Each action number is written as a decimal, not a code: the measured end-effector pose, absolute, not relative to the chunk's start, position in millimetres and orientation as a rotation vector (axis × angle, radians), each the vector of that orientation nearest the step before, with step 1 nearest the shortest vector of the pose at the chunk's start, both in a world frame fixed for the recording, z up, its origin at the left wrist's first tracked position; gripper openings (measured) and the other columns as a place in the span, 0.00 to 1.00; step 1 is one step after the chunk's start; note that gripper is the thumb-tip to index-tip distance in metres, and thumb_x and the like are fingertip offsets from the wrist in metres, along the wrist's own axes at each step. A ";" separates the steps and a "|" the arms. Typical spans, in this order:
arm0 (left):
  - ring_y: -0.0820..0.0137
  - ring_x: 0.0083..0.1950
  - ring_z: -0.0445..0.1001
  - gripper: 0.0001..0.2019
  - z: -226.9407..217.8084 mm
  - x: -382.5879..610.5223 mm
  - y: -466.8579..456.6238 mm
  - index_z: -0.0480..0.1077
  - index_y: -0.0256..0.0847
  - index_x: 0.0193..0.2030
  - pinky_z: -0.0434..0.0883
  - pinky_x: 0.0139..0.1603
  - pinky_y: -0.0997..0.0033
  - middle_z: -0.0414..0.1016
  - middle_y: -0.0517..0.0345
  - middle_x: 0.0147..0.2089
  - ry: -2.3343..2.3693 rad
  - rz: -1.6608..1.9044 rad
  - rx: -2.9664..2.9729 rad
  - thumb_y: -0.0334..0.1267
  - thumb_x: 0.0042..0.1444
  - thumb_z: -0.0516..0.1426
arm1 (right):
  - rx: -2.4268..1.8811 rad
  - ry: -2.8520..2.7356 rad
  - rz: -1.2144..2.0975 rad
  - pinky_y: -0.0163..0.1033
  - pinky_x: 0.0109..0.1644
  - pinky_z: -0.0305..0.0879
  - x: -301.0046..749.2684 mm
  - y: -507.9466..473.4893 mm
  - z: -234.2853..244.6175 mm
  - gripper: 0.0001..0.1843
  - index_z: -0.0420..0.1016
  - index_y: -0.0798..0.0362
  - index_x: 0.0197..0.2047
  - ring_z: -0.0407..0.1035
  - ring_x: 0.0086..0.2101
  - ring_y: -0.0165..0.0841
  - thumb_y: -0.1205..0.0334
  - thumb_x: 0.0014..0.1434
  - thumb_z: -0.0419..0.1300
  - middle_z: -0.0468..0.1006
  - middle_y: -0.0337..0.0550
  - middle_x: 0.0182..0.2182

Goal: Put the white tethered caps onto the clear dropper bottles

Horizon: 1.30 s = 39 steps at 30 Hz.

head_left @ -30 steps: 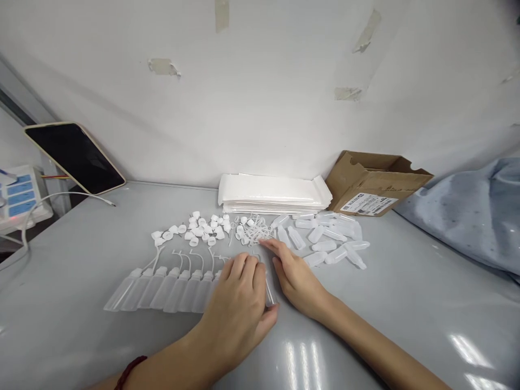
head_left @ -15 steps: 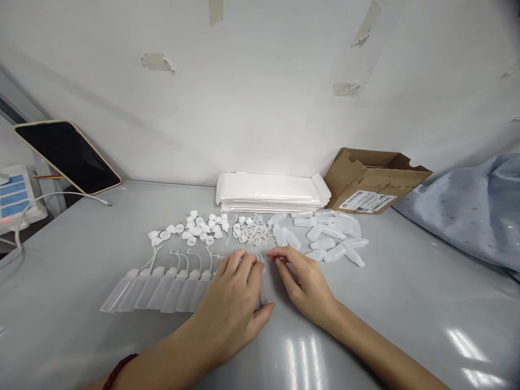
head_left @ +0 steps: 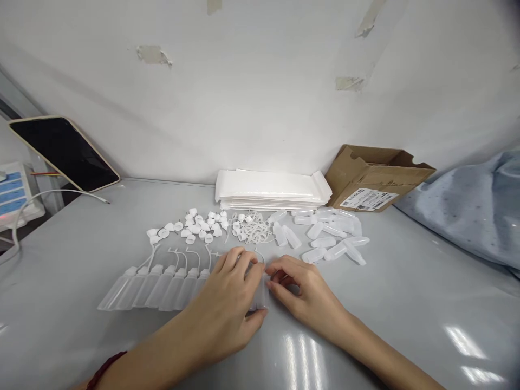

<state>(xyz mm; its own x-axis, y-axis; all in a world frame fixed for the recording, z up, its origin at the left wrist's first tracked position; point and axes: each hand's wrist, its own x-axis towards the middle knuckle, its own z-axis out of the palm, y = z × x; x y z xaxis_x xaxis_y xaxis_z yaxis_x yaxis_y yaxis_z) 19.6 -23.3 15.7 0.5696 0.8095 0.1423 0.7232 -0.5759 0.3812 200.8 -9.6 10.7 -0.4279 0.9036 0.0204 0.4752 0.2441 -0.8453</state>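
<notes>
A row of translucent plastic squeeze bottles (head_left: pixel 152 290) lies side by side on the grey table, white strap loops standing off several necks. My left hand (head_left: pixel 227 303) arches over the right part of the row and covers some bottles. Its fingers are at the neck end and its thumb at the base of the rightmost bottle (head_left: pixel 262 295), closed around it. Against that bottle's right side rests my right hand (head_left: pixel 303 287), fingers loosely bent, thumb and forefinger apart, holding nothing. White caps (head_left: pixel 199 227) and thin strap loops (head_left: pixel 258 230) lie beyond the hands.
Loose translucent bottles (head_left: pixel 325 241) are scattered at the right. Behind them stand a stack of white padded envelopes (head_left: pixel 268 187) and an open cardboard box (head_left: pixel 377 181). A phone (head_left: pixel 65 151) leans on the wall at left, near a white cable (head_left: pixel 60 191). Blue-grey fabric (head_left: pixel 471 203) covers the right edge.
The rightmost bottle has shifted slightly left, up against the row. My right hand has moved in a little lower beside it, and my left thumb has shifted left along its base.
</notes>
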 end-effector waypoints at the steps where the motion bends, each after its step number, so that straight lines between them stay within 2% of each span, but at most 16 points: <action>1: 0.54 0.52 0.62 0.14 16.1 19.4 -23.5 0.66 0.39 0.45 0.67 0.51 0.50 0.66 0.49 0.47 1.261 0.437 2.522 0.34 0.50 0.58 | -1.261 -2.011 1.088 0.36 0.32 0.67 200.6 -9.7 11.1 0.07 0.73 0.53 0.37 0.71 0.30 0.31 0.71 0.56 0.55 0.75 0.43 0.34; 8: 0.55 0.54 0.62 0.17 19.2 14.4 -24.6 0.65 0.40 0.47 0.68 0.53 0.50 0.67 0.50 0.50 1.228 0.434 2.453 0.34 0.49 0.61 | -1.290 -1.984 1.122 0.37 0.32 0.67 199.2 -9.9 11.5 0.06 0.72 0.54 0.36 0.71 0.30 0.32 0.70 0.57 0.55 0.75 0.42 0.32; 11: 0.54 0.56 0.63 0.27 25.3 3.1 -19.3 0.63 0.42 0.54 0.69 0.54 0.51 0.67 0.49 0.53 1.226 0.493 2.397 0.41 0.47 0.65 | -1.321 -1.985 1.127 0.36 0.31 0.65 200.5 -9.9 14.4 0.04 0.71 0.53 0.34 0.71 0.29 0.32 0.70 0.57 0.55 0.75 0.41 0.30; 13: 0.54 0.56 0.66 0.31 30.8 -6.8 -12.5 0.61 0.43 0.58 0.73 0.49 0.54 0.68 0.48 0.54 1.303 0.584 2.337 0.48 0.49 0.63 | -1.341 -1.990 1.138 0.35 0.31 0.64 202.3 -9.4 17.0 0.05 0.71 0.53 0.34 0.71 0.29 0.32 0.69 0.57 0.55 0.75 0.41 0.29; 16: 0.56 0.48 0.72 0.24 38.7 -20.1 -0.1 0.66 0.45 0.55 0.74 0.31 0.67 0.71 0.50 0.53 1.607 0.754 2.073 0.55 0.55 0.56 | -1.369 -1.977 1.172 0.36 0.32 0.64 205.8 -7.9 19.4 0.06 0.72 0.52 0.34 0.71 0.31 0.32 0.68 0.58 0.55 0.76 0.40 0.30; 18: 0.57 0.47 0.73 0.20 42.4 -25.8 6.8 0.69 0.48 0.51 0.70 0.27 0.71 0.74 0.54 0.51 1.773 0.814 1.873 0.56 0.58 0.52 | -1.387 -1.960 1.198 0.37 0.34 0.65 208.0 -6.6 19.3 0.06 0.73 0.52 0.34 0.71 0.31 0.33 0.67 0.58 0.54 0.76 0.40 0.29; 23: 0.59 0.46 0.72 0.17 43.9 -26.1 12.6 0.73 0.49 0.45 0.68 0.30 0.71 0.76 0.59 0.47 1.839 0.801 1.684 0.54 0.58 0.52 | -1.374 -1.917 1.282 0.38 0.36 0.66 209.8 -4.4 14.8 0.07 0.73 0.53 0.34 0.71 0.30 0.32 0.68 0.59 0.54 0.76 0.39 0.28; 26: 0.61 0.47 0.71 0.16 42.4 -22.4 10.8 0.73 0.49 0.44 0.66 0.30 0.72 0.75 0.61 0.50 1.797 0.802 1.698 0.53 0.58 0.52 | -1.348 -1.869 1.350 0.39 0.36 0.68 208.7 -5.7 11.2 0.04 0.73 0.54 0.37 0.71 0.30 0.32 0.65 0.56 0.60 0.75 0.39 0.28; 29: 0.62 0.48 0.70 0.15 41.9 -20.6 9.3 0.73 0.49 0.43 0.66 0.30 0.72 0.75 0.63 0.50 1.776 0.815 1.698 0.53 0.58 0.52 | -1.300 -1.826 1.451 0.41 0.37 0.70 207.6 -7.9 7.5 0.21 0.73 0.55 0.43 0.71 0.29 0.32 0.63 0.46 0.70 0.74 0.39 0.30; 32: 0.62 0.48 0.70 0.14 42.3 -20.8 9.3 0.73 0.49 0.42 0.66 0.32 0.72 0.76 0.62 0.49 1.768 0.828 1.679 0.52 0.57 0.53 | -1.274 -1.827 1.439 0.42 0.37 0.72 207.2 -9.3 3.9 0.33 0.72 0.53 0.48 0.71 0.31 0.32 0.65 0.36 0.75 0.71 0.42 0.38; 34: 0.61 0.48 0.70 0.14 42.7 -21.2 9.5 0.73 0.48 0.42 0.66 0.32 0.72 0.76 0.61 0.49 1.765 0.833 1.663 0.52 0.57 0.53 | -1.271 -1.829 1.420 0.42 0.38 0.73 206.9 -9.7 2.1 0.34 0.72 0.52 0.48 0.71 0.32 0.32 0.67 0.36 0.75 0.70 0.42 0.41; 39: 0.61 0.49 0.70 0.14 42.8 -21.3 8.6 0.73 0.49 0.42 0.66 0.32 0.72 0.76 0.62 0.49 1.767 0.841 1.661 0.51 0.57 0.53 | -1.278 -1.829 1.394 0.42 0.40 0.74 204.1 -10.0 2.1 0.27 0.73 0.53 0.45 0.71 0.33 0.32 0.70 0.39 0.73 0.70 0.40 0.37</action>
